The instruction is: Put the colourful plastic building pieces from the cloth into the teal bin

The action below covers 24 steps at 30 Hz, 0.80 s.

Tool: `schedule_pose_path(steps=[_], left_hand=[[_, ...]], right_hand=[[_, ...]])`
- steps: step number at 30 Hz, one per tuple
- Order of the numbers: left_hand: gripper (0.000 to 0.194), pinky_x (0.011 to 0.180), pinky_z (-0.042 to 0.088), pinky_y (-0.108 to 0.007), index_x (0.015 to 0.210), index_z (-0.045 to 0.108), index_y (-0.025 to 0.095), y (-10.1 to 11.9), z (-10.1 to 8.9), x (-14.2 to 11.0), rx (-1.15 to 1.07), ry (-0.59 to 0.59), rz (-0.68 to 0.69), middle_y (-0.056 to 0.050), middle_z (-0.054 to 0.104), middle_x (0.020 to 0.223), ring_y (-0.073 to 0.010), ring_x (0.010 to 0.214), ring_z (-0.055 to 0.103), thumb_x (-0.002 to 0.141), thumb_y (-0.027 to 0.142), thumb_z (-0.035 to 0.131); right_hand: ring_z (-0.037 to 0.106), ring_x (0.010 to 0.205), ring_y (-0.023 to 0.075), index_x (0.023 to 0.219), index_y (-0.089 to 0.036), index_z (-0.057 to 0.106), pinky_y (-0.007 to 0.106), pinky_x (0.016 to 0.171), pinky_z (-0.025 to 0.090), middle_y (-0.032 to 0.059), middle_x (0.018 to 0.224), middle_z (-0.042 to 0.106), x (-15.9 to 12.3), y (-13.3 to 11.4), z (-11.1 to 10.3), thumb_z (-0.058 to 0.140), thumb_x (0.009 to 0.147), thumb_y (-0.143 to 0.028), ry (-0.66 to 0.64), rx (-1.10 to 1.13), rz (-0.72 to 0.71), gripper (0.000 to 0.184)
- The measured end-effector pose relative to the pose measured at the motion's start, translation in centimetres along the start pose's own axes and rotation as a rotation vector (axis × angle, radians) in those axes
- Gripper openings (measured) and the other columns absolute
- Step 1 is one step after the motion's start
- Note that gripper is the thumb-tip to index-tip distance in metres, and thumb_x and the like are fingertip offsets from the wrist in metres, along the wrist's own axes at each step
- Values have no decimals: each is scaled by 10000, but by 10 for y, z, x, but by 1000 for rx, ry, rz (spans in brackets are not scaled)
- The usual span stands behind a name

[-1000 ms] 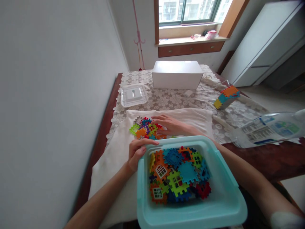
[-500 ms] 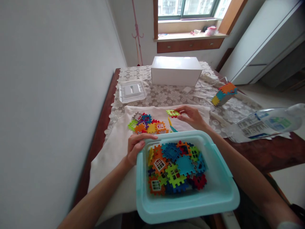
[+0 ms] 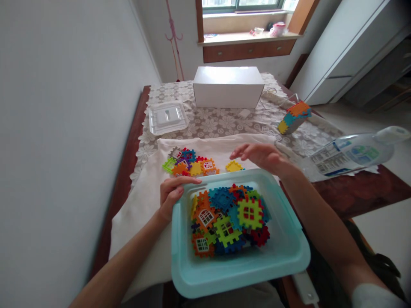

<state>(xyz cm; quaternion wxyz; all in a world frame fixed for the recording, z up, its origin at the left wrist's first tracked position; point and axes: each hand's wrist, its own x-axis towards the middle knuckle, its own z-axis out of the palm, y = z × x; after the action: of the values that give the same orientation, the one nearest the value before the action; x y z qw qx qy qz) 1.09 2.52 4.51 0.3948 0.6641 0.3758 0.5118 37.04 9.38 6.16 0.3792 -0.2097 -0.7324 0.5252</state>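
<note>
My left hand [image 3: 171, 192] grips the far left corner of a light-blue plastic bin [image 3: 237, 273]. Many interlocking toy building pieces fill the bin, among them a lime-green window piece [image 3: 250, 214] lying on top and an orange piece [image 3: 205, 217] with a white window. Above the cloth past the bin's far rim, my right hand [image 3: 260, 156] is open, its fingers stretched out and holding nothing. Just below its fingertips lies a yellow piece [image 3: 234, 166]. To the left, a pile of mixed pieces [image 3: 195, 168] rests on the white cloth.
A white box [image 3: 227, 92] stands at the back of the table. Clear plastic lid [image 3: 168, 117] lies at the back left. On the right are an assembled block structure [image 3: 294, 117] and a tilted clear bottle [image 3: 353, 154]. A wall [image 3: 73, 107] runs along the left.
My right hand has let go of the lime-green piece, which now lies on top in the bin. The yellow piece on the cloth shows flat now. My left hand still holds the bin.
</note>
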Motion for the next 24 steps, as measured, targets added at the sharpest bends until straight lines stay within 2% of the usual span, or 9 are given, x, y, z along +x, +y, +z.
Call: schedule_pose_path(steps=[2,3,7,9,11,14,18,21,24], left_hand=[[384,672,565,-387,953,961,231,1,1,0,5,18,2,-80,905,915,-264,726,782,961,464,655],[386,667,567,-388,945,961,230,1,2,1,7,18,7,-82,903,907,-267,726,784,951,470,658],[356,629,548,-365,939,960,230,2,3,3,-13,5,-3,-68,901,886,-247,704,777,918,420,660],[347,616,536,-346,939,960,233,2,4,3,-42,2,-9,-56,898,871,-231,693,772,914,399,657],[345,602,522,-339,937,959,231,2,6,2,-54,12,-11,-54,896,866,-221,680,760,913,392,654],[350,606,522,-347,941,956,224,2,7,0,-42,33,-23,-60,895,880,-220,681,749,918,377,642],[369,583,514,-356,947,953,220,1,9,-3,-43,39,-38,-65,890,878,-222,664,727,930,385,624],[388,585,504,-365,945,954,220,0,9,-3,-35,58,-38,-69,889,882,-220,647,697,938,405,614],[387,577,488,-357,927,953,220,-1,10,-4,-46,65,-33,-70,893,897,-208,635,681,941,409,615]], right_hand=[[730,1307,316,1205,-286,833,534,1194,574,123,1361,793,1,6,-3,578,1076,-786,87,-201,101,576],[713,1340,324,1271,-279,829,551,1217,556,128,1405,783,1,12,-4,634,1081,-703,68,-333,159,503],[609,1495,418,1412,-307,808,675,1320,432,127,1550,718,1,38,-3,883,904,-376,-87,-760,354,518],[656,1426,398,1372,-299,812,617,1264,501,128,1489,729,-1,46,0,866,876,-275,-100,-817,396,499],[719,1297,335,1392,-278,763,502,1134,591,125,1441,724,-3,49,3,817,906,-262,-84,-789,376,490],[752,1145,288,1351,-250,707,414,1005,617,113,1351,756,-4,49,5,782,950,-308,13,-763,327,412],[767,1053,306,1288,-248,708,416,980,598,101,1217,819,-1,47,8,739,982,-304,112,-853,340,312],[772,1061,310,1308,-249,718,428,984,581,111,1238,830,3,49,8,648,1015,-242,147,-926,300,301],[755,1032,292,1189,-230,712,409,927,571,122,1199,822,4,57,7,615,982,-172,225,-1004,267,236]])
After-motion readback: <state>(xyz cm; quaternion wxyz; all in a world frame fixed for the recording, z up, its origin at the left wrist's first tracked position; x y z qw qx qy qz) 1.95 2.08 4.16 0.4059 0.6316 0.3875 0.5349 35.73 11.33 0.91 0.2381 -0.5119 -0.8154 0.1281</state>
